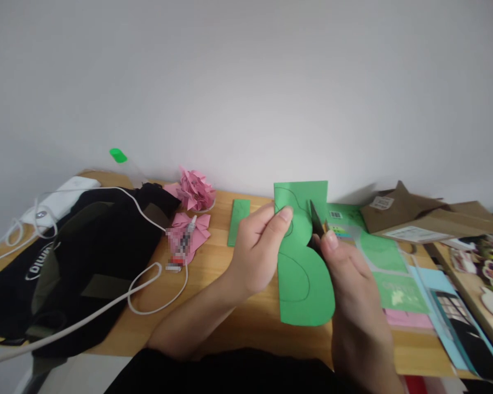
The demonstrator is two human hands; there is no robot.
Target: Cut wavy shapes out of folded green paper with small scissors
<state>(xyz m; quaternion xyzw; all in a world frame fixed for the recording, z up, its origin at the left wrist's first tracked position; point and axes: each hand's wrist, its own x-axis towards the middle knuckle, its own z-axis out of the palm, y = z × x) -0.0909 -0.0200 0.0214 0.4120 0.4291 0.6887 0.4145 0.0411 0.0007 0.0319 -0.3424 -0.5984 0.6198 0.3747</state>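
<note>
A sheet of green paper (299, 273) with curved pencil lines is held up over the wooden table. My left hand (261, 243) pinches its left edge, thumb on the front. In my right hand (349, 268) is a pair of scissors (317, 221), its dark blades against the paper's right side, one blade across the front. The lower right of the paper has a rounded cut edge, with a notch just above it near the scissors. The scissors' handles are mostly hidden by my fingers.
A smaller green paper piece (239, 216) lies left of my left hand. Pink paper flowers (196, 189), a glue tube (187, 235), a black bag (107, 257) and white cables are at left. Torn cardboard (419, 219) and packs of coloured paper (384, 254) lie at right.
</note>
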